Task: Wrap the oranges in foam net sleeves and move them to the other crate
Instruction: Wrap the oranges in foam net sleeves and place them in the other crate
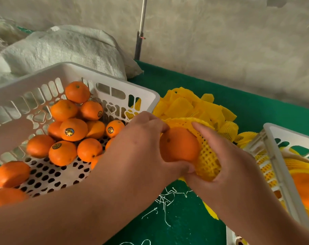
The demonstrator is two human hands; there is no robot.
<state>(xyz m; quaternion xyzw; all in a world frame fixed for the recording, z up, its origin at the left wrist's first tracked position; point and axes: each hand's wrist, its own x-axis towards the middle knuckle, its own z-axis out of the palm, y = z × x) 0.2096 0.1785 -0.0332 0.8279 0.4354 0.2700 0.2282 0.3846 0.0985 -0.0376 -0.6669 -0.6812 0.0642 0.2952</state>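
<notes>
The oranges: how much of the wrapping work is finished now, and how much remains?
Done: the right crate already holds at least one sleeved orange. In hand: the left hand holds an orange while the right hand pulls a yellow sleeve over it; it is about half covered. Left: over a dozen bare oranges wait in the left crate.

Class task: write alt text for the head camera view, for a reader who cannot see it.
Two hands work an orange into a yellow foam net sleeve above a green table. Left hand holds the fruit, right hand the sleeve. A white crate of bare oranges sits left; spare sleeves lie behind.
</notes>
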